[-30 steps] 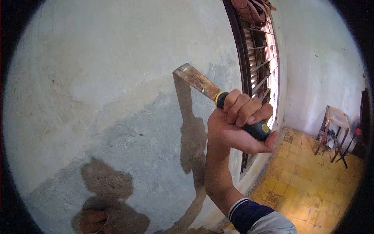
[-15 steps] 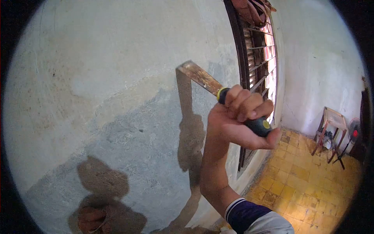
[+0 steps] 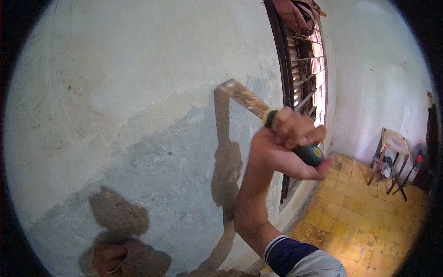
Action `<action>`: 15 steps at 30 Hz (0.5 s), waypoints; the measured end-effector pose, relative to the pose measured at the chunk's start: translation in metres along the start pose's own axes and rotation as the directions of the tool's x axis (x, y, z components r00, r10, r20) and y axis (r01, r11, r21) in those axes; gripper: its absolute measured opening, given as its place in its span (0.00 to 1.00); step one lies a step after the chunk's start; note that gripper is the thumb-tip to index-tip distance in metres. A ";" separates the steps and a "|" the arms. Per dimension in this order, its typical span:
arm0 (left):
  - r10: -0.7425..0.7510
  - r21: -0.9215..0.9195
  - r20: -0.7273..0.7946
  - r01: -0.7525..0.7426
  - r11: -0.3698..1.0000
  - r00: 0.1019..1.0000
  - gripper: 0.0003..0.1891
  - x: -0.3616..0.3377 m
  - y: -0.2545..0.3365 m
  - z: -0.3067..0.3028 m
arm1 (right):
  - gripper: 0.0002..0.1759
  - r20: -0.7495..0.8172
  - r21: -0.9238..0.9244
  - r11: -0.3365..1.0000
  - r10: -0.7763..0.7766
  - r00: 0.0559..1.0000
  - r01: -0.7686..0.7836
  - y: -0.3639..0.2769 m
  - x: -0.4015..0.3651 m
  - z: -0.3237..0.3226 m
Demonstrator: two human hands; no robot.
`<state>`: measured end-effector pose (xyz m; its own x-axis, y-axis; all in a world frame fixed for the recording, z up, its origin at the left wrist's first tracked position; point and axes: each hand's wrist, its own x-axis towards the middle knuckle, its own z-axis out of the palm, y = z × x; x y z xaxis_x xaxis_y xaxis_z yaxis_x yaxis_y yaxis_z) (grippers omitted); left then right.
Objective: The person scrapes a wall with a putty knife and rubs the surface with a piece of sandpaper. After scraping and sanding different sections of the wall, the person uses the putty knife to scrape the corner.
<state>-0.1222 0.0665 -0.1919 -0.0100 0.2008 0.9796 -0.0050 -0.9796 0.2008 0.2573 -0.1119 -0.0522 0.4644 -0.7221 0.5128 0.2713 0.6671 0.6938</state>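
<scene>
My right hand [image 3: 295,138] is wrapped round the dark green and yellow handle of a scraper [image 3: 247,99]. Its flat, worn blade, stained brown, points up and left, with the tip right at the wall [image 3: 157,161]. Where the tip sits, pale paint meets a rough grey-blue patch that spreads below. The hand is slightly smeared by motion, its thumb stretched along the handle's end. Low on the left, my left hand [image 3: 108,258] is in shadow with its fingers folded. A thin pale curved line shows beside it; I cannot tell what it holds.
A dark-framed window [image 3: 302,69] with bars stands right of the scraper, brown cloth [image 3: 300,16] hanging at its top. Yellow tiles [image 3: 344,207] cover the floor. A wooden stool [image 3: 394,141] and a fan [image 3: 418,154] stand by the far wall [image 3: 374,69].
The scraper and my right hand have shifted a little right and down, with the blade's shadow following. My left hand stays in nearly the same place.
</scene>
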 end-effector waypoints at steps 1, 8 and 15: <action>0.004 0.003 -0.004 -0.004 1.000 1.000 0.16 0.001 -0.002 -0.001 | 0.32 0.024 -0.027 1.000 -0.010 1.000 0.010 0.002 0.001 0.000; 0.003 0.023 -0.009 -0.002 1.000 1.000 0.17 0.002 0.000 -0.006 | 0.32 -0.005 0.072 0.997 0.024 1.000 -0.024 0.000 0.001 0.006; 0.010 0.051 -0.014 -0.009 0.999 1.000 0.18 0.005 0.001 -0.009 | 0.33 -0.065 0.003 1.000 0.022 0.998 -0.022 0.008 -0.001 0.015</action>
<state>-0.1315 0.0668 -0.1869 -0.0239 0.1908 0.9813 0.0462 -0.9803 0.1918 0.2464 -0.1084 -0.0397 0.5239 -0.6939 0.4940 0.2583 0.6821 0.6841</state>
